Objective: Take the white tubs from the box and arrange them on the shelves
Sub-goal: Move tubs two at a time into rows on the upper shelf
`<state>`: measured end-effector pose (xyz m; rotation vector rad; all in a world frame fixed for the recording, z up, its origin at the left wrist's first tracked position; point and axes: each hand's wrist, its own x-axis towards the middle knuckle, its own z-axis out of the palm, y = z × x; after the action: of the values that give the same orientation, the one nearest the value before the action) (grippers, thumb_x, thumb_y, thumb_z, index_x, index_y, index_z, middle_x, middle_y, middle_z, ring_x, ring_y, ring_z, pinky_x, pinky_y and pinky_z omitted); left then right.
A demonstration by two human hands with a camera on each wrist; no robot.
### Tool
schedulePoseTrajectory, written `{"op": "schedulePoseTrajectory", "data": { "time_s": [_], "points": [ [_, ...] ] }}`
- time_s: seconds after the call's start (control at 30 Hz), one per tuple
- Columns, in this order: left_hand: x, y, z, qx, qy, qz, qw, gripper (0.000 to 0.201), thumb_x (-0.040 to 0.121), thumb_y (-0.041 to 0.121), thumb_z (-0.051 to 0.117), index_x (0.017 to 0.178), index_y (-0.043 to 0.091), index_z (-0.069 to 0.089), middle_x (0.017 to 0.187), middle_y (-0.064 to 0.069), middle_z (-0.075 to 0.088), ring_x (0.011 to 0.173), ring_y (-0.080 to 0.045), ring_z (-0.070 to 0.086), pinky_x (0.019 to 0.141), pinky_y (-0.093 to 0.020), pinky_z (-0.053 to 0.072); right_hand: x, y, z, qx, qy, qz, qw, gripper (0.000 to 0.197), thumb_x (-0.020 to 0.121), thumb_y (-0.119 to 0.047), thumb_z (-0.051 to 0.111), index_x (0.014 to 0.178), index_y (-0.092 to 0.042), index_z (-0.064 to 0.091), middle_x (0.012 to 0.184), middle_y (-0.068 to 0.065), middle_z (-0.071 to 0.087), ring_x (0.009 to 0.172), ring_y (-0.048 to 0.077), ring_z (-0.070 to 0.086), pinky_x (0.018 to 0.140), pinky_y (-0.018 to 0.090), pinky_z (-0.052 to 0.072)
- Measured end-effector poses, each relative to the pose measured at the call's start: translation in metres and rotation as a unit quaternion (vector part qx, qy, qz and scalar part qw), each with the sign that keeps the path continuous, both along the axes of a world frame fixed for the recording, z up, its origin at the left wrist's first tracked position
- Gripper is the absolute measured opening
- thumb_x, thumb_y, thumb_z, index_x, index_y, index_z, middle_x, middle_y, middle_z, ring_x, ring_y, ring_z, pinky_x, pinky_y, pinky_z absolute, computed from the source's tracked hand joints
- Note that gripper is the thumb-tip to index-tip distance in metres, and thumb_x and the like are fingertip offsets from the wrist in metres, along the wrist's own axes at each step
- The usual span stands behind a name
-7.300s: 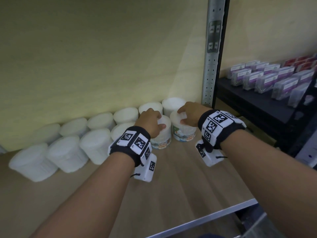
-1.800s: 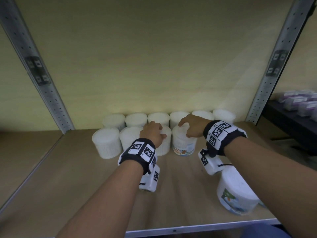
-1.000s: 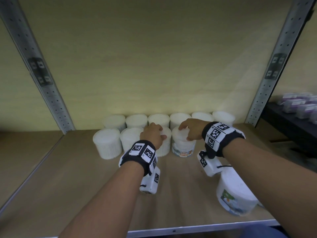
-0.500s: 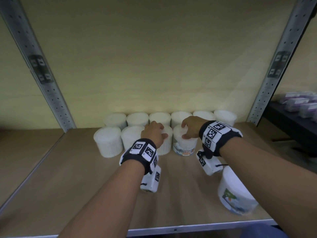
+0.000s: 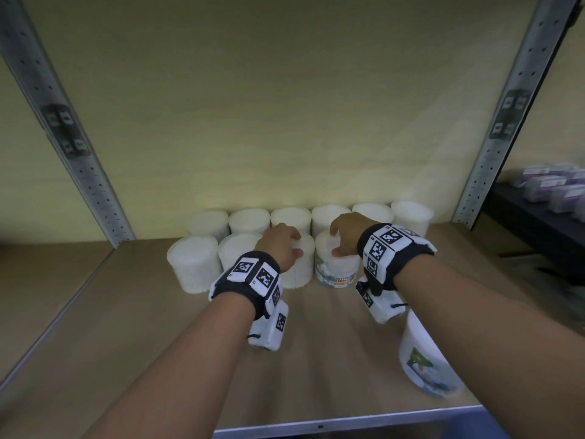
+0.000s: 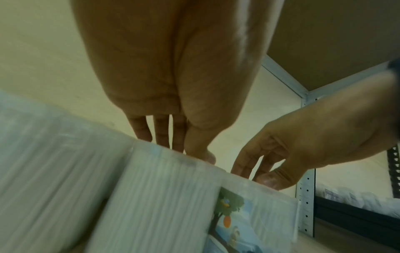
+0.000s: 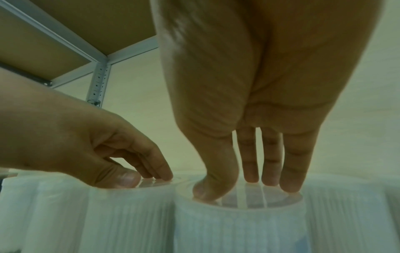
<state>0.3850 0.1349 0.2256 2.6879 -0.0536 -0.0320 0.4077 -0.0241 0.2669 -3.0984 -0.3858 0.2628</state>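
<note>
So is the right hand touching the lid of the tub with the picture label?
Touching. In the right wrist view, the right hand rests its fingertips on the tub lid.

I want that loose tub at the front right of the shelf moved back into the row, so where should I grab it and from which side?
Grip the loose tub around its upper side wall, coming from the open shelf front: it looks tilted, standing apart from the rows, with nothing beside it. The right hand, now with fingers on a front-row tub, is nearer.

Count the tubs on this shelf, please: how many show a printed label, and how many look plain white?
Tubs with printed label: 2
Plain white tubs: 9
Total: 11
</note>
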Motion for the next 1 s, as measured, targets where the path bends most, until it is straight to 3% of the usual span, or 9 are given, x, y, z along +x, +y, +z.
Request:
{"op": "schedulePoseTrajectory", "data": {
  "time_s": [0.13, 0.3, 0.47, 0.53, 0.63, 0.73, 0.87, 1.0],
  "points": [
    [-0.001, 0.004, 0.008, -0.002, 0.017, -0.028, 0.999, 0.043, 0.091, 0.019, 0.061, 0.132, 0.014, 0.051, 0.139, -0.006, 0.047, 0.128, -0.023, 0.046, 0.107, -0.032, 0.037, 0.001, 0.002, 0.003, -0.010, 0.020, -0.002, 1.000, 0.054, 0.091, -0.036, 0.060, 0.133, -0.004, 0.051, 0.135, 0.012, 0.055, 0.125, 0.025, 0.053, 0.103, 0.030, 0.043],
    [-0.002, 0.008, 0.020, 0.029, 0.060, -0.072, 0.995, 0.047, 0.091, 0.003, 0.053, 0.135, 0.019, 0.048, 0.145, -0.003, 0.043, 0.132, -0.021, 0.043, 0.103, -0.026, 0.036, 0.000, 0.001, 0.004, -0.023, 0.025, 0.010, 0.999, 0.056, 0.092, -0.038, 0.058, 0.134, -0.003, 0.050, 0.136, 0.012, 0.054, 0.125, 0.025, 0.052, 0.104, 0.031, 0.042],
    [-0.004, 0.010, 0.030, 0.042, 0.080, -0.096, 0.991, 0.062, 0.083, -0.014, 0.040, 0.130, 0.025, 0.054, 0.147, 0.000, 0.040, 0.129, -0.021, 0.046, 0.101, -0.032, 0.046, 0.002, 0.001, 0.003, -0.033, 0.030, 0.019, 0.999, 0.055, 0.091, -0.037, 0.060, 0.134, -0.004, 0.050, 0.135, 0.012, 0.055, 0.125, 0.026, 0.052, 0.104, 0.032, 0.043],
    [-0.003, 0.008, 0.027, 0.031, 0.050, -0.072, 0.996, 0.054, 0.085, -0.009, 0.042, 0.127, 0.021, 0.056, 0.143, -0.001, 0.043, 0.129, -0.022, 0.044, 0.101, -0.032, 0.043, 0.004, 0.001, 0.001, -0.026, 0.028, 0.018, 0.999, 0.056, 0.091, -0.037, 0.060, 0.134, -0.004, 0.050, 0.135, 0.012, 0.054, 0.125, 0.026, 0.052, 0.103, 0.032, 0.042],
    [0.001, 0.001, 0.019, 0.056, -0.021, -0.004, 0.998, 0.035, 0.092, 0.021, 0.052, 0.126, 0.014, 0.053, 0.135, -0.009, 0.045, 0.126, -0.027, 0.042, 0.104, -0.038, 0.040, 0.007, 0.002, 0.001, -0.017, 0.040, 0.007, 0.999, 0.060, 0.090, -0.039, 0.060, 0.137, -0.004, 0.047, 0.139, 0.012, 0.051, 0.128, 0.025, 0.050, 0.106, 0.031, 0.041],
    [0.004, -0.005, 0.010, 0.127, 0.000, 0.029, 0.991, 0.055, 0.091, 0.048, 0.052, 0.130, 0.010, 0.049, 0.137, -0.014, 0.041, 0.126, -0.031, 0.040, 0.103, -0.043, 0.040, 0.010, 0.002, 0.001, 0.003, 0.042, -0.003, 0.999, 0.062, 0.091, -0.040, 0.060, 0.139, -0.003, 0.044, 0.141, 0.012, 0.050, 0.130, 0.025, 0.048, 0.107, 0.031, 0.040],
    [0.005, -0.004, 0.005, 0.143, -0.009, 0.024, 0.989, 0.061, 0.088, 0.052, 0.053, 0.131, 0.010, 0.048, 0.138, -0.013, 0.040, 0.126, -0.030, 0.040, 0.101, -0.044, 0.041, 0.008, -0.001, -0.003, 0.008, 0.021, 0.002, 1.000, 0.056, 0.087, -0.036, 0.065, 0.133, -0.007, 0.051, 0.135, 0.011, 0.054, 0.125, 0.026, 0.053, 0.102, 0.033, 0.043],
    [0.006, 0.001, 0.010, 0.121, 0.017, -0.007, 0.992, 0.057, 0.089, 0.044, 0.058, 0.137, 0.014, 0.045, 0.141, -0.010, 0.039, 0.130, -0.028, 0.039, 0.107, -0.043, 0.037, 0.007, -0.006, -0.011, 0.060, -0.024, -0.006, 0.998, 0.051, 0.080, -0.027, 0.074, 0.126, -0.012, 0.057, 0.128, 0.011, 0.058, 0.118, 0.028, 0.057, 0.094, 0.036, 0.048]
  ]
}}
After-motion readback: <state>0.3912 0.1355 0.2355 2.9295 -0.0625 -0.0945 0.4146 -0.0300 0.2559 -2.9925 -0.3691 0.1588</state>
